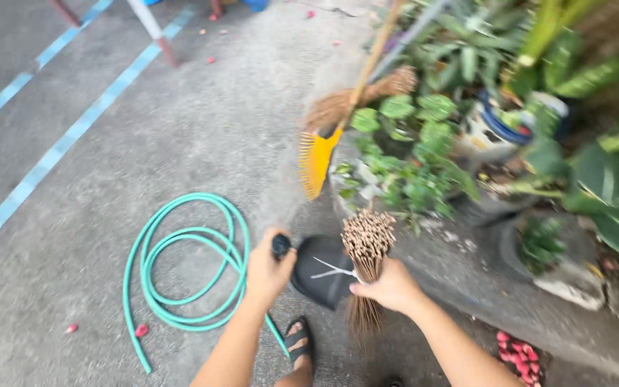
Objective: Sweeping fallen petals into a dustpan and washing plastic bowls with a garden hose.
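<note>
Head view, looking down at a concrete yard floor. Lower centre of the frame: the left hand has its fingers curled around the dark handle of a black dustpan, held low above the floor. Just to its right, the right hand has its fingers wrapped around a bundled stick broom, bristle ends pointing up and down through the fist, touching the dustpan's edge. A coiled green hose lies at lower left, close beside the left forearm and a sandalled foot. A yellow rake and another broom lean against potted plants at upper right. Red petals lie at the lower right edge. Likely hazards, as judged: the foot could catch a hose loop, since the coil lies near it; a tilted dustpan could spill its contents; a wide sweep might topple the leaning rake.
</note>
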